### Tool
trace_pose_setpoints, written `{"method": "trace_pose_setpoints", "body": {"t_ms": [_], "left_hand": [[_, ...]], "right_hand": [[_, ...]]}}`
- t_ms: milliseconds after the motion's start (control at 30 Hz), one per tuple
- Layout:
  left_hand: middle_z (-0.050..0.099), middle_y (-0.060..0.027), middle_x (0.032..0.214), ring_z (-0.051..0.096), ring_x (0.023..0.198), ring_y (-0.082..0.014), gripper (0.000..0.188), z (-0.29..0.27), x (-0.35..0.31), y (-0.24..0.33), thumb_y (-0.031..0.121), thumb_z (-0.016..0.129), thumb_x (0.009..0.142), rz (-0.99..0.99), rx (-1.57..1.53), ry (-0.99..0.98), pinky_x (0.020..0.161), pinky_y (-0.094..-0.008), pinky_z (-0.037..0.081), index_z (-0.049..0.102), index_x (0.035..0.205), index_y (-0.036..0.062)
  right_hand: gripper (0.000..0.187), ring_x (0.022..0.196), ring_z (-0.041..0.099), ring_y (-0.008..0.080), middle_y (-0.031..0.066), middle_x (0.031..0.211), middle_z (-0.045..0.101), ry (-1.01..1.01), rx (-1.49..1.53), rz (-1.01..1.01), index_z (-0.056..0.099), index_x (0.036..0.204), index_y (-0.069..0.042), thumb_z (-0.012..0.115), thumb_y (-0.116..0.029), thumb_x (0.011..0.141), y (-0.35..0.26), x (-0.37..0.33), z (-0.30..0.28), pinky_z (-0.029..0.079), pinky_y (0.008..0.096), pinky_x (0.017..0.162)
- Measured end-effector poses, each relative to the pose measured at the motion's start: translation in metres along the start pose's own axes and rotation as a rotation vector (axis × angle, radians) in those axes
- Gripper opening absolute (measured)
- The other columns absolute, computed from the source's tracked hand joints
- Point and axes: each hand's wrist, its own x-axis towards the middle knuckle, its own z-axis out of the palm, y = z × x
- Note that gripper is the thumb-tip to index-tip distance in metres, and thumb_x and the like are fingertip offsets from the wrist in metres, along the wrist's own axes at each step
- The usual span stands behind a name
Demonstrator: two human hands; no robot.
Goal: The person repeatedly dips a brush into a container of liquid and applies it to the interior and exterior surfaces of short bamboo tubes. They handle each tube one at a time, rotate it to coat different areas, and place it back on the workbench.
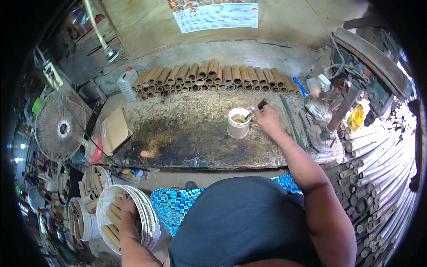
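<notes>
My right hand [267, 119] is closed round a slim brush-like tool [262, 104] with a black upper end. The tool's grey lower part slants into a small white tub [238, 130] holding brownish liquid, so its tip is hidden. This tub stands on the worn wooden bench, right of the middle. Low on the left, my left hand [127, 206] reaches inside a large white bucket [151, 222]. There its fingers curl over a bamboo tube [119, 199], with the fingertips partly hidden. Several more cut bamboo tubes [111, 233] lie in this bucket.
Along the bench's back, bamboo tubes [195, 80] lie stacked in rows. A clear jug [127, 84], a brown envelope [114, 129] and a fan [61, 127] are at left. A vise-like metal tool [327, 133] stands at right, near piled long bamboo poles [378, 187].
</notes>
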Motion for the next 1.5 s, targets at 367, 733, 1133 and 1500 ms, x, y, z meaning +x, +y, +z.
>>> {"method": "trace_pose_setpoints", "body": {"t_ms": [367,733,1133,1500], "left_hand": [[0.062,-0.0148,0.128,0.060,0.117,-0.0258,0.071,-0.112,-0.033,-0.030,0.021,0.087,0.082,-0.251,-1.251,1.096,0.106,-0.0375,0.044,0.050,0.139,-0.0009],[0.068,-0.0104,0.123,0.066,0.112,-0.0208,0.068,-0.302,-0.014,0.273,0.026,0.093,0.076,0.470,-1.447,0.623,0.100,-0.0372,0.052,0.058,0.131,0.0034],[0.070,-0.0170,0.122,0.069,0.114,-0.0313,0.074,-0.345,0.003,0.408,0.028,0.093,0.074,0.595,-1.389,0.438,0.098,-0.0415,0.054,0.054,0.132,0.0036],[0.069,-0.0175,0.123,0.068,0.115,-0.0313,0.073,-0.336,0.012,0.408,0.028,0.093,0.073,0.644,-1.407,0.449,0.099,-0.0417,0.053,0.057,0.131,0.0021]], "right_hand": [[0.042,0.093,0.068,0.0459,0.0282,0.094,0.070,-0.084,-0.087,0.035,0.072,0.094,0.001,0.069,-0.041,0.094,0.052,0.018,0.034,0.053,0.0535,0.085],[0.027,0.082,0.072,0.0299,0.0172,0.086,0.073,-0.050,0.076,0.059,0.070,0.111,-0.005,0.071,-0.027,0.096,0.015,-0.006,-0.007,0.054,0.0388,0.075],[0.020,0.081,0.066,0.0147,0.0078,0.090,0.073,-0.033,0.303,0.078,0.067,0.119,-0.004,0.066,-0.013,0.101,0.050,-0.027,-0.010,0.051,0.0294,0.075],[0.030,0.081,0.067,0.0128,0.0072,0.093,0.072,-0.035,0.968,0.494,0.062,0.124,-0.001,0.060,-0.025,0.106,0.034,-0.024,-0.016,0.051,0.0249,0.070]]}}
